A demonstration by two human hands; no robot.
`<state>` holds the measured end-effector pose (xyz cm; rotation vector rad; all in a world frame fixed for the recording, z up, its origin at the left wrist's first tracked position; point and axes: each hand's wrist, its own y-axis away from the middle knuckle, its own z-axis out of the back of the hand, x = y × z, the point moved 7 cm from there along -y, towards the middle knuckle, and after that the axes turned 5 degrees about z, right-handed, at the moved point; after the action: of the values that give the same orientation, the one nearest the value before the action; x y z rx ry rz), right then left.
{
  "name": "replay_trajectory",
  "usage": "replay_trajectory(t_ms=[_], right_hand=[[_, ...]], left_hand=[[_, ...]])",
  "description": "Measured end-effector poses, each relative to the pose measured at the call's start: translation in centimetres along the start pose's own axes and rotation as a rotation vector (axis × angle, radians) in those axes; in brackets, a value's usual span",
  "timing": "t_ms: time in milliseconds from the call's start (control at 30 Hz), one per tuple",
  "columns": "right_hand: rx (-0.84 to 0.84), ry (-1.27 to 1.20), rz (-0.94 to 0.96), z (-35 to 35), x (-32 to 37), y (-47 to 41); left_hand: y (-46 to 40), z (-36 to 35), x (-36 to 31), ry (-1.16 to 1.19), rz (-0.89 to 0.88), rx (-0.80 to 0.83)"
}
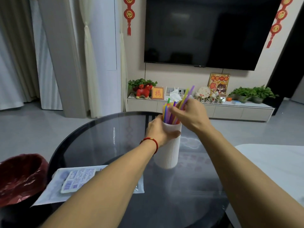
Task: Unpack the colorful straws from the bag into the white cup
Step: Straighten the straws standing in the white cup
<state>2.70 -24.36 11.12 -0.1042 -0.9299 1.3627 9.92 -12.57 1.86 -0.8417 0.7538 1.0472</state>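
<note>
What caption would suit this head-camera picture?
Left hand holds the white cup while the right hand tucks colorful straws in.

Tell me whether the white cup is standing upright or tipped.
Upright. The white cup stands on its base on the glass table, straws sticking out the top, steadied by the left hand.

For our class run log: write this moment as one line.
left hand grips white cup | right hand holds straws in cup | bag on table
</note>
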Motion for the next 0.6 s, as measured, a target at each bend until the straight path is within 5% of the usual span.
replay_trajectory(t_ms=[233,400,600], right_hand=[[-0.285,0.019,0.202,2.8,2.3,-0.4],[0.157,0.046,0.217,-2.1,1.6,0.6],[0.082,-0.021,0.166,-0.8,1.2,1.0]], left_hand=[[0.1,-0.4,-0.3,0.022,-0.036,0.043],[0.0,-0.5,-0.2,-0.013,-0.004,-0.023],[-0.8,-0.9,0.4,0.013,-0.003,-0.007]])
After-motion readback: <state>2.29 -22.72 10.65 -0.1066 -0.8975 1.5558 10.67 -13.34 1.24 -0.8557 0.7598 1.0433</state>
